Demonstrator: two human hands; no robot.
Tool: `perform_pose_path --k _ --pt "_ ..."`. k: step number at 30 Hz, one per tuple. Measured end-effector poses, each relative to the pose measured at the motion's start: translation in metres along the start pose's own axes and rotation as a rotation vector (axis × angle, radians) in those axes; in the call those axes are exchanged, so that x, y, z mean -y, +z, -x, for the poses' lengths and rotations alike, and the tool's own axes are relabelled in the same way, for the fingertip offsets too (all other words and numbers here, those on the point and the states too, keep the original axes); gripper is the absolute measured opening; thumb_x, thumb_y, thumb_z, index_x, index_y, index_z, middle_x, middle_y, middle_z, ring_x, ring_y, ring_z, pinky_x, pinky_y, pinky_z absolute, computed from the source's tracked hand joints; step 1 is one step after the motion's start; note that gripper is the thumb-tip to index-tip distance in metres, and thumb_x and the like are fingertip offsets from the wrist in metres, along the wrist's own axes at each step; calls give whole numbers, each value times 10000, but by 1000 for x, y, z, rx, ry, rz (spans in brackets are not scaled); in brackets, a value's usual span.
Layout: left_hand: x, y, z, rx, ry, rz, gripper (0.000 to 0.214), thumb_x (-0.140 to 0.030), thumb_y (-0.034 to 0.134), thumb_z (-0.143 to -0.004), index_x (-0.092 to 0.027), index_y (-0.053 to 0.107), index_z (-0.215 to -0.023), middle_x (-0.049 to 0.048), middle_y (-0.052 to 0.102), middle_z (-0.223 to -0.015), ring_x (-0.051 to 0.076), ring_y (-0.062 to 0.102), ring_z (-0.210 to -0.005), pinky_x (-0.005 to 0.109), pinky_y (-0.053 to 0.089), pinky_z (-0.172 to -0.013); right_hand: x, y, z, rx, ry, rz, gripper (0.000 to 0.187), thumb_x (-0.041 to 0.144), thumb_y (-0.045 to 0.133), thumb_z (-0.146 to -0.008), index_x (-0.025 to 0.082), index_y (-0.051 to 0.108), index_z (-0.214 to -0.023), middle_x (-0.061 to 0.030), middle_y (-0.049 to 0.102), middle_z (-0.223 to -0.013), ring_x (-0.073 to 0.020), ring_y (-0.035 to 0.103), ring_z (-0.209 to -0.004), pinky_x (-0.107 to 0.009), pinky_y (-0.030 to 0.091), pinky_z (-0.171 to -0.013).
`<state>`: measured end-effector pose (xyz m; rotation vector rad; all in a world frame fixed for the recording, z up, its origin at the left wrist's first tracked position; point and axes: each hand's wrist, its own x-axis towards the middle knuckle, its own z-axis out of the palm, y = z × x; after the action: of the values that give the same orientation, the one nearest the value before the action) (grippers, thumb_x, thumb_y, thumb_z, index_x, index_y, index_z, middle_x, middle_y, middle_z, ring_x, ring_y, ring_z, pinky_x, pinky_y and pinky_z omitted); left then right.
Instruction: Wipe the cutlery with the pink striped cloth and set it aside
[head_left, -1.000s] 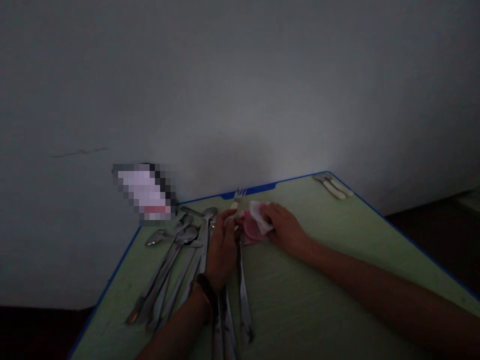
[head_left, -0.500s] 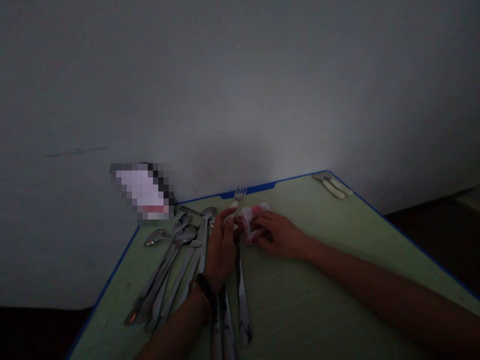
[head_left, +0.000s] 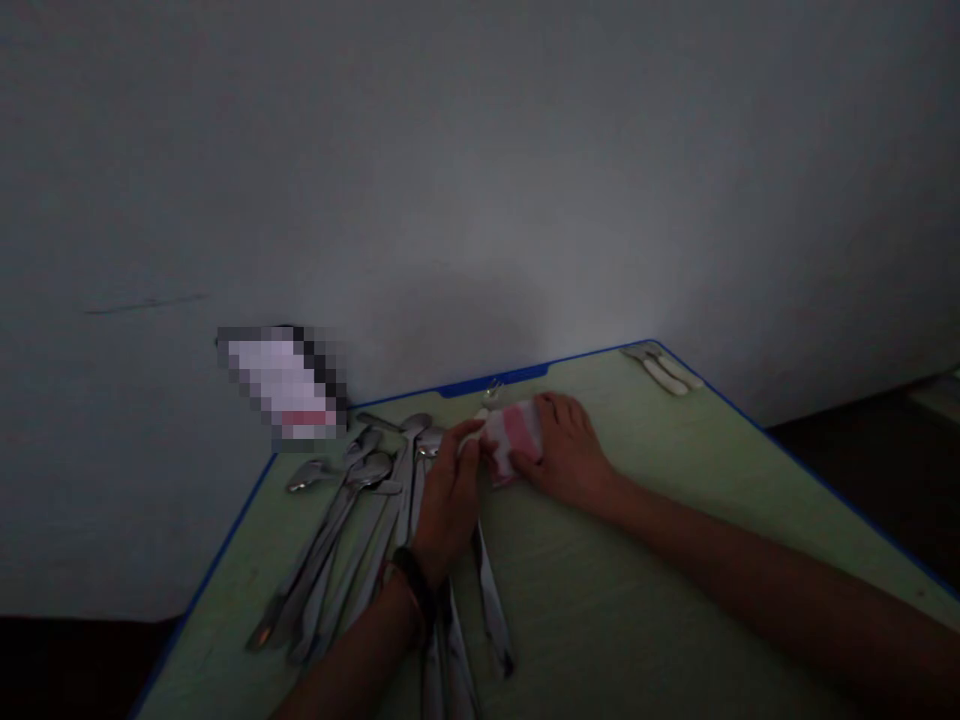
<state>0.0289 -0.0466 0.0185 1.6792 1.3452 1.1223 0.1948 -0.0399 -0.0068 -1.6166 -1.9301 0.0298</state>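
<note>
The scene is dim. My left hand [head_left: 448,497] pinches the pale handle of a small fork [head_left: 489,394], whose tines point at the table's far edge. My right hand [head_left: 568,450] is closed on a pink and white cloth [head_left: 512,438], and the cloth is wrapped round the fork just beyond my left fingers. Both hands rest low over the green table [head_left: 675,480]. A dark band sits on my left wrist.
Several long metal spoons and utensils [head_left: 352,510] lie in a pile to the left and under my left arm. Two white-handled utensils [head_left: 666,368] lie at the far right corner. A blurred box [head_left: 283,385] stands at the left by the grey wall.
My right hand has slid the cloth further along the fork toward its tines, covering more of it. The left hand has shifted slightly right with the handle.
</note>
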Motion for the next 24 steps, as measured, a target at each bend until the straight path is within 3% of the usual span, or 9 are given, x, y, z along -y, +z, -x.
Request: perform_pose_path --k 4,8,13,16,21,24 --pt "4 0 1 16 7 1 339 -390 373 -901 -202 515 -1145 40 660 -926 167 606 -854 341 449 -828 -3 1 -2 65 -33 -61 536 436 556 -747 113 478 -1167 -174 501 -1182 -305 391 -1149 -476 307 -979" --pt "4 -1 2 27 50 12 335 -384 374 -906 -210 512 -1156 52 642 -1010 172 590 -908 343 432 -844 -5 2 -8 46 -48 -370 477 308 590 -728 167 446 -1160 -108 545 -1120 -235 491 -1040 -418 385 -920" --pt "2 -1 3 28 64 37 300 -359 372 -914 -210 512 -1134 30 623 -943 163 554 -889 316 408 -831 -15 6 -18 3 229 -927 635 282 618 -720 218 307 -1270 -38 590 -950 -150 593 -759 -308 482 -683" --pt "1 -2 5 26 101 103 258 -331 381 -914 -218 524 -1097 12 600 -905 148 533 -838 288 401 -797 -22 8 -24 -28 370 -1120 498 301 646 -696 197 463 -1148 -49 620 -957 -156 601 -797 -305 478 -715" --pt "1 -4 9 -45 216 176 217 -284 388 -907 -218 533 -1054 6 575 -848 145 503 -791 277 393 -760 -27 5 -30 -13 472 -1302 316 291 651 -676 187 617 -972 -41 665 -928 -159 605 -796 -304 459 -742" --pt "-1 -5 11 25 230 152 205 -265 382 -908 -221 537 -1035 2 568 -838 142 499 -783 273 388 -752 -26 4 -31 -11 502 -1340 295 281 669 -639 179 650 -915 -22 675 -853 -150 595 -742 -290 450 -719"
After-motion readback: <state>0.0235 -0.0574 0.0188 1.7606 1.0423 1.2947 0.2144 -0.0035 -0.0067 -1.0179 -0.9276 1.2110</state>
